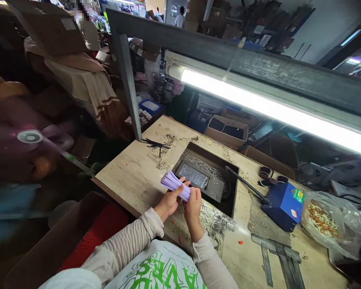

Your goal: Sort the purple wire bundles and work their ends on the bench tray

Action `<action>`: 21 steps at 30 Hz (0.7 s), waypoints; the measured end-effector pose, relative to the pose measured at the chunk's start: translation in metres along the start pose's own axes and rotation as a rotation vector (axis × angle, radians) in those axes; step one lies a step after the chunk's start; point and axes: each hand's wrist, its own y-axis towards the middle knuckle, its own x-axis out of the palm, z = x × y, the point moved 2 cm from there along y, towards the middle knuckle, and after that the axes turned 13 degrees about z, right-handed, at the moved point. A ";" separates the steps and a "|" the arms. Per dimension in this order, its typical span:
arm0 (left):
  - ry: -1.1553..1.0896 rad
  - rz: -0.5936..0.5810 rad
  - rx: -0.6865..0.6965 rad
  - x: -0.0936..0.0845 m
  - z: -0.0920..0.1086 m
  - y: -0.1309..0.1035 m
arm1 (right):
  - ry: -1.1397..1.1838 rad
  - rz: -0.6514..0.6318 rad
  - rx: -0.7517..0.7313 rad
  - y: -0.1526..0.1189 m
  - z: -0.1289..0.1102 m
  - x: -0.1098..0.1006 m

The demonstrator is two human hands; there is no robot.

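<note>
A bundle of thin lilac strips or sticks [172, 181] is held in front of me, above the near edge of the worktable. Its far left end fans out a little. My left hand [172, 201] grips the bundle along its middle, thumb on top. My right hand [193, 204] closes around its right end, fingers curled. Just beyond the hands lies a dark recessed solder pot [195, 175] set into the table, its tray strewn with silvery scraps.
Black strips [156, 144] lie at the table's far left. A blue box [284, 206] with a black rod, and a plastic bag [331, 220] of orange and white pieces, stand right. A lit tube lamp [258, 104] spans overhead. A fan [30, 136] is at left.
</note>
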 end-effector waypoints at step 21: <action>1.576 0.319 1.259 -0.155 0.083 0.000 | -1.495 -0.254 -0.516 0.191 -0.001 -0.073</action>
